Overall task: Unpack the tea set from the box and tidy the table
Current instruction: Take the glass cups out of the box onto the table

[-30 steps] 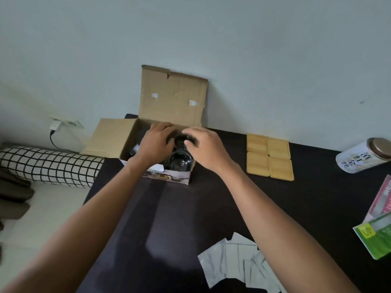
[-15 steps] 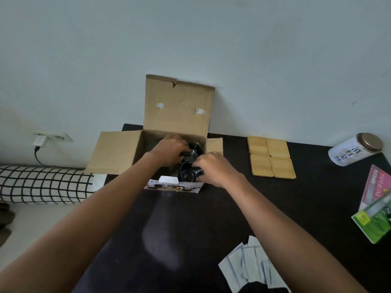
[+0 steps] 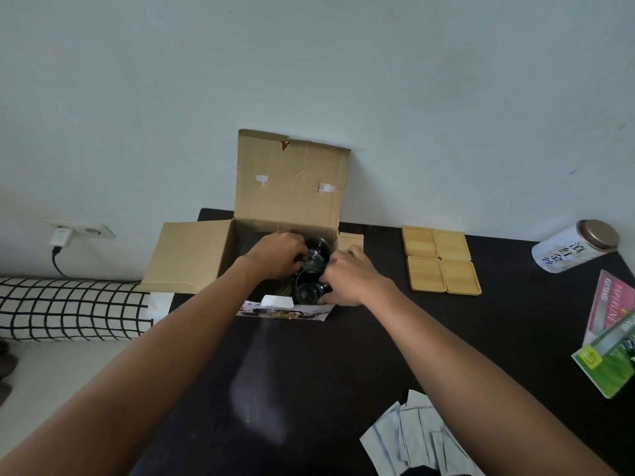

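Observation:
An open cardboard box [image 3: 192, 255] stands at the far left of the black table [image 3: 343, 355], its lid flap raised against the wall. Dark glass cups [image 3: 307, 290] lie inside it. My left hand [image 3: 275, 257] reaches into the box and closes on one glass cup [image 3: 314, 252] near the back. My right hand [image 3: 350, 280] grips another glass cup at the box's front right corner. A white slip [image 3: 276, 301] rests on the front wall of the box.
Four wooden coasters [image 3: 441, 264] lie right of the box. A white tea tin [image 3: 574, 247] lies on its side at the far right, with pink and green packets [image 3: 615, 341] below it. White sachets [image 3: 412, 438] are scattered near the front edge. A checked cushion [image 3: 68, 309] lies left of the table.
The view has tilted down slightly. My right hand slid from the box's middle to its front right corner. My left hand stayed inside the box.

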